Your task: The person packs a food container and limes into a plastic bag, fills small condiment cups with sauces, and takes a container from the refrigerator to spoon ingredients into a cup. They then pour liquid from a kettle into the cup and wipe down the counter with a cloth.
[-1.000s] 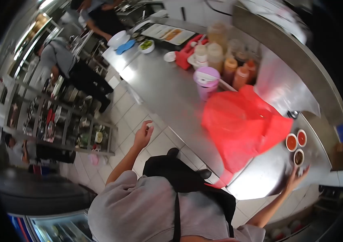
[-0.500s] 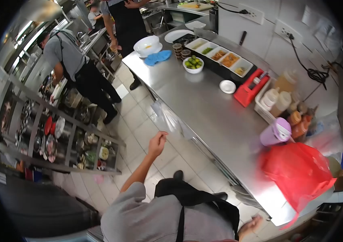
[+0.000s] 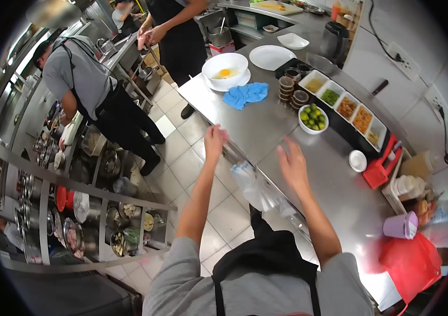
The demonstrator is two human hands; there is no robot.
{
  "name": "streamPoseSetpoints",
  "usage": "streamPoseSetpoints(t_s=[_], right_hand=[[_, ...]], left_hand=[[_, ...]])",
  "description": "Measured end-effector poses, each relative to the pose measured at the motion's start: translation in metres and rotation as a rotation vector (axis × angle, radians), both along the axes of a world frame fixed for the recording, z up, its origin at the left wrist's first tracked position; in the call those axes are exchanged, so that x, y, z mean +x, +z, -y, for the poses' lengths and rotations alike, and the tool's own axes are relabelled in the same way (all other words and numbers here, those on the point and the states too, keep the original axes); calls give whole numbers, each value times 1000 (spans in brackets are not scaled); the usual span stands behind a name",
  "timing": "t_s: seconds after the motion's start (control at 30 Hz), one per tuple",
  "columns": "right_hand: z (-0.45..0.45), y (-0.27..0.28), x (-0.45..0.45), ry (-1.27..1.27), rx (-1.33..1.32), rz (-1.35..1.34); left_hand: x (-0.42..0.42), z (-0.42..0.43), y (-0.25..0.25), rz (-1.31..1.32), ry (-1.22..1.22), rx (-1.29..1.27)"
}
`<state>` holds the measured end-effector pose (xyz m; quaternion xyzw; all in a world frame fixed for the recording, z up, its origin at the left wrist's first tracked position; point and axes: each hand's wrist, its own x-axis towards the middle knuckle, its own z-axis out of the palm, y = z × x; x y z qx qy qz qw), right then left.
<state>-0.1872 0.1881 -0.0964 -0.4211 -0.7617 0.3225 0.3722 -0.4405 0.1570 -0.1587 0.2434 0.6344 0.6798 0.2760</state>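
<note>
My left hand (image 3: 215, 142) is raised over the floor beside the counter's front edge, its fingers partly blurred; whether it is open or closed is hard to tell. Over the steel counter (image 3: 266, 131), my right hand (image 3: 292, 160) has its fingers apart and holds nothing. Beyond both hands lie a crumpled blue cloth (image 3: 246, 95) and a white bowl (image 3: 225, 71) with an egg yolk in it, set on a white plate. Right of the cloth are small lidded cups (image 3: 286, 88) in stacks and a bowl of green limes (image 3: 313, 119).
Topping trays (image 3: 346, 107), a red holder (image 3: 375, 174), a purple cup (image 3: 400, 225) and a red bag (image 3: 412, 263) line the counter's right side. A person (image 3: 79, 79) bends at the left; another stands behind the counter's far end. A metal rack (image 3: 103, 221) is at left.
The view has moved along the counter toward the white bowl. My right hand has come up from the lower right to above the counter; the red bag now sits at the lower right edge.
</note>
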Motion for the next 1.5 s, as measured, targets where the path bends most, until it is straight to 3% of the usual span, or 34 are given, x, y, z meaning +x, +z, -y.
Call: streamPoseSetpoints(t_s=[0.07,0.13,0.23,0.33,0.4,0.5,0.57,0.67,0.93,1.17,1.27,1.37,1.43,1.5], right_hand=[[-60,-14,-65,6,109,44],[-121,-21,-133,-44,-16,202],[-185,-57,-218,-350,93,333],[-201,-99,-239,-317,184,575],[-202,-63,-206,-57,75,660],[-216,-71,-191,8,-126,507],[-206,-62,-209,-128,-157,524],[-205,-69,-252,-309,-11,628],[-295,-93,-332,-87,189,564],[-410,-98,-434,-361,104,539],[-468,-114,-454,-126,243,559],[-469,-74,-449,299,-172,78],[-464,-34,-440,41,-17,147],[-478,-30,-437,-183,117,317]], left_hand=[[-59,-38,-14,-10,35,-71],[-112,-90,-11,75,90,-116],[-169,-147,-9,155,28,-182],[-192,-189,2,98,-41,-351],[-198,-192,8,43,-111,-386],[-217,-187,0,-11,-224,-354],[-222,-175,10,-99,-276,-327],[-237,-155,16,-267,-244,-310],[-285,-106,7,-142,-394,-404],[-283,-109,16,-121,-363,-391],[-284,-108,17,-133,-380,-369],[-279,-114,27,-105,-379,-349],[-277,-115,30,-67,-379,-347],[-279,-115,28,-58,-388,-351]])
